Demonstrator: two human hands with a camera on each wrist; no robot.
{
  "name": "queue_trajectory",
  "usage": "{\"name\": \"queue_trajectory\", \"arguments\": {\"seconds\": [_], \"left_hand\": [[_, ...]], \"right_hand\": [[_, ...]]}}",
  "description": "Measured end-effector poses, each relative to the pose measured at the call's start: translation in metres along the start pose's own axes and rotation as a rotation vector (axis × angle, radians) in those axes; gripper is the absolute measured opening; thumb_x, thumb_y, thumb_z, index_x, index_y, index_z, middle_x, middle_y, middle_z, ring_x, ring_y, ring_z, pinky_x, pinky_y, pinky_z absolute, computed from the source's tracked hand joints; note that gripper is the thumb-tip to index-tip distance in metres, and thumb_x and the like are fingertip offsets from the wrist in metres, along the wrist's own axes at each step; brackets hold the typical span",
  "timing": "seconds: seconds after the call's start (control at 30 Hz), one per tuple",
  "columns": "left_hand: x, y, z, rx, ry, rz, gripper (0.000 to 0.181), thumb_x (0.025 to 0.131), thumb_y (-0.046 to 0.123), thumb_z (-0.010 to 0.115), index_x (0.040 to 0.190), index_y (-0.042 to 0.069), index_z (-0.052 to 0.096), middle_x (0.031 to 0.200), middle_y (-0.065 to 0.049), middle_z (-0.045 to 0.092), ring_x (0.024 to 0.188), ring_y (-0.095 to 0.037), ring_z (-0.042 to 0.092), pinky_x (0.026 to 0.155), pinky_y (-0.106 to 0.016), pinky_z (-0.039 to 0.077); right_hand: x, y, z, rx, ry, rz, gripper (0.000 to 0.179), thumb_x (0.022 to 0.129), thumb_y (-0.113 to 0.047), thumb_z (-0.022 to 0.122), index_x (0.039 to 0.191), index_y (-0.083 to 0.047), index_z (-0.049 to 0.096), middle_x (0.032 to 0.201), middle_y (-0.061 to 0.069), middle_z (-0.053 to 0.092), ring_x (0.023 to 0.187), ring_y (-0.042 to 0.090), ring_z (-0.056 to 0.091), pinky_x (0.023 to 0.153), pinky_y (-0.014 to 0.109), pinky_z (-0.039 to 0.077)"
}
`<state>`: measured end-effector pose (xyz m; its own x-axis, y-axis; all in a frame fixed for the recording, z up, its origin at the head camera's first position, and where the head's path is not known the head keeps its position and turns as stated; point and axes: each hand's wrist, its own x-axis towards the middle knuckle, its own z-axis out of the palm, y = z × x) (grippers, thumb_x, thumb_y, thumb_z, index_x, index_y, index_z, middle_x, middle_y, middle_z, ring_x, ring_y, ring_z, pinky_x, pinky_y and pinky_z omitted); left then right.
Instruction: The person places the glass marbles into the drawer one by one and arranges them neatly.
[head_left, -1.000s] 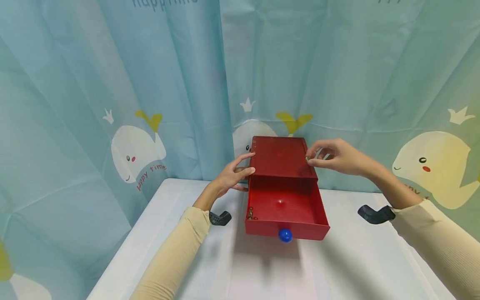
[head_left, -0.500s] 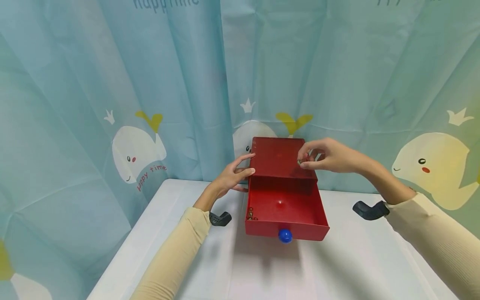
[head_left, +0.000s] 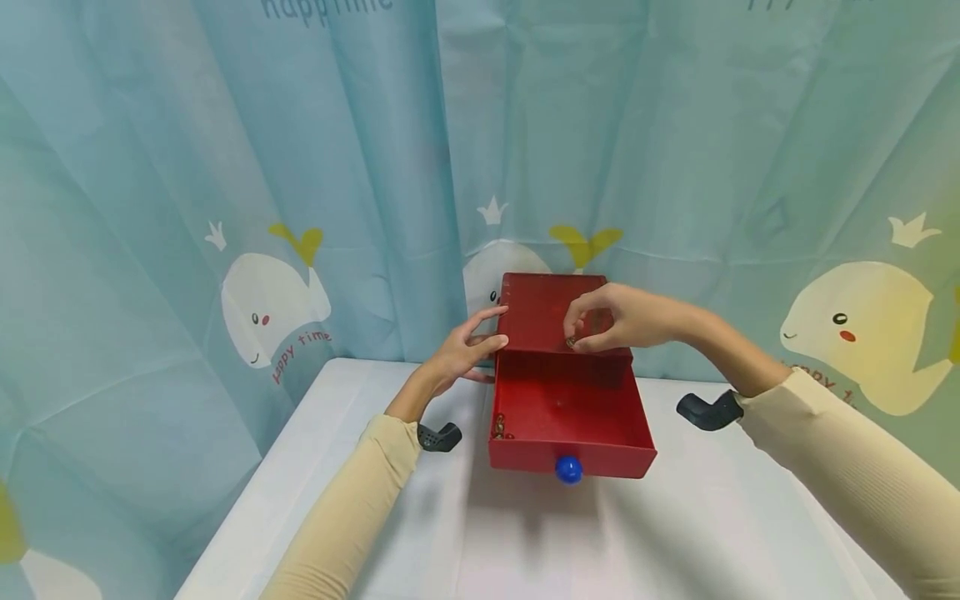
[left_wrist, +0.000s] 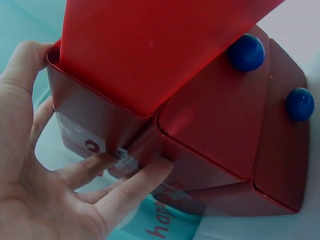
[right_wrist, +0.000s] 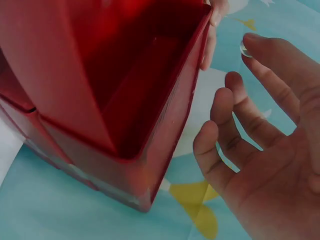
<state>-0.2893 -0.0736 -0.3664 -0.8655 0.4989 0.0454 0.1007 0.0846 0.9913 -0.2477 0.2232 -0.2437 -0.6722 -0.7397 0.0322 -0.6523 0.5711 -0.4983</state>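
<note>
A red drawer cabinet [head_left: 536, 312] stands on the table with its top drawer [head_left: 570, 458] pulled out. Several small glass marbles [head_left: 500, 427] lie in that drawer's front left corner. My left hand [head_left: 459, 354] rests on the cabinet's left side; in the left wrist view its straight fingers [left_wrist: 137, 187] press against the side wall. Over the cabinet top, near its front edge, my right hand [head_left: 626, 318] pinches a small glass marble [right_wrist: 245, 48] between thumb and index finger. The other fingers [right_wrist: 220, 107] of that hand are loosely bent and apart from the cabinet.
Two lower drawers with blue knobs [left_wrist: 246, 52] are closed under the pulled-out one. A blue knob [head_left: 568, 469] also sits on the open drawer's front. The white table [head_left: 420, 533] meets a blue whale-print curtain [head_left: 375, 208] behind the cabinet.
My right hand has moved left and slightly forward over the cabinet top, from its right edge toward the drawer opening, with the marble pinched. My left hand and the drawer stay put.
</note>
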Motion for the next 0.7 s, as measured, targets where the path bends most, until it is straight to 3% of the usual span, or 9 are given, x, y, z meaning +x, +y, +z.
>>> {"name": "queue_trajectory", "arguments": {"seconds": [0.27,0.7], "left_hand": [[0.001,-0.001,-0.001,0.002,0.008,-0.007,0.056,0.101,0.031,0.065,0.153,0.040,0.045,0.145,-0.015,0.056,0.125,-0.034,0.061,0.085,-0.053,0.060],[0.001,-0.001,0.000,0.001,0.001,0.001,0.057,0.100,0.033,0.066,0.153,0.039,0.044,0.146,-0.016,0.055,0.126,-0.036,0.060,0.085,-0.055,0.060]], "right_hand": [[0.012,-0.010,0.006,-0.019,-0.081,-0.013,0.015,0.090,-0.014,0.079,0.102,-0.019,0.073,0.095,-0.006,0.068,0.094,0.020,0.064,0.074,0.034,0.061],[0.017,-0.012,0.011,-0.023,-0.121,-0.034,0.011,0.090,-0.012,0.079,0.099,-0.016,0.074,0.092,-0.006,0.067,0.090,0.019,0.064,0.076,0.035,0.060]]}}
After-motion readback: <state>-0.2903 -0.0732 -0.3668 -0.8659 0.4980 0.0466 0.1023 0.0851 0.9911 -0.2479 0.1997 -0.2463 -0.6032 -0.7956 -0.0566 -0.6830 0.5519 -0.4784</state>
